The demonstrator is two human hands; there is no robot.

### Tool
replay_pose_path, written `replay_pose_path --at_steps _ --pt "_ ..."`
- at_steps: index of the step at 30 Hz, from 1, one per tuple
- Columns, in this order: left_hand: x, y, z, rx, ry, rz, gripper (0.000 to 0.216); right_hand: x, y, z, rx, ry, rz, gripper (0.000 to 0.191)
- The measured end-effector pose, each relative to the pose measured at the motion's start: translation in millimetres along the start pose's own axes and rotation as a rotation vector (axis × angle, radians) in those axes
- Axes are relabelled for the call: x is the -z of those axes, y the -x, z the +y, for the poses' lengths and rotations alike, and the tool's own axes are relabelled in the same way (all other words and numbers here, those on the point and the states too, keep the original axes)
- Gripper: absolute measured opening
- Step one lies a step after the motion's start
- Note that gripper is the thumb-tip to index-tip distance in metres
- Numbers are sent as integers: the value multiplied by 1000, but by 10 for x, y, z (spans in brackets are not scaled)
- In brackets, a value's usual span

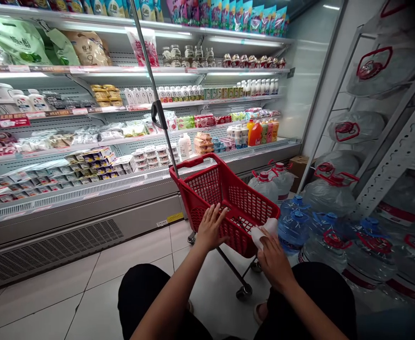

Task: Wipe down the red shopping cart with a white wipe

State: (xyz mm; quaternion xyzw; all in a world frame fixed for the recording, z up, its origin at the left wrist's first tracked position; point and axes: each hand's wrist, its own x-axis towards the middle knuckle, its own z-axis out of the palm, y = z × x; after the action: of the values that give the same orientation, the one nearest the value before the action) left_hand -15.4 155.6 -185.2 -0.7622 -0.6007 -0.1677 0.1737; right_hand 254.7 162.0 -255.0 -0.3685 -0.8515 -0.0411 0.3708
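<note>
A red plastic shopping basket cart (235,193) on wheels stands right in front of my knees, its long pull handle (159,115) raised at the left end. My left hand (211,229) lies against the near side wall of the basket, fingers stretched out and holding nothing. At the near right corner, my right hand (273,257) presses a white cloth (266,230), perhaps a paper wipe, onto the basket's rim. The fingers are closed over the cloth and hide part of it. Through the basket's grid only its red mesh is visible.
Behind the cart runs a chilled display case (129,182) with shelves of dairy cups, bottles and pouches. Large water bottles (326,241) crowd the floor at the right, beside a metal rack (387,156). Pale floor tiles (115,274) extend to the left.
</note>
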Motion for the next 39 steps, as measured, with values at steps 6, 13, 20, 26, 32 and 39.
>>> replay_pose_path --at_steps 6,13,20,26,32,39 --pt "-131 4 367 43 -12 44 100 -246 -452 -524 32 17 3 75" --pt "97 53 40 -61 -82 43 98 -104 -454 -271 75 85 -54 80" --pt "350 30 -344 128 -106 126 96 -64 -418 130 -124 112 52 70" --pt "258 38 -8 138 -41 140 97 -270 -747 4 -122 59 72 57" --pt "263 49 38 104 -74 135 94 -383 -939 -499 108 36 -34 65" --pt "342 43 114 103 -77 161 91 -115 -610 -37 97 -33 -76 65"
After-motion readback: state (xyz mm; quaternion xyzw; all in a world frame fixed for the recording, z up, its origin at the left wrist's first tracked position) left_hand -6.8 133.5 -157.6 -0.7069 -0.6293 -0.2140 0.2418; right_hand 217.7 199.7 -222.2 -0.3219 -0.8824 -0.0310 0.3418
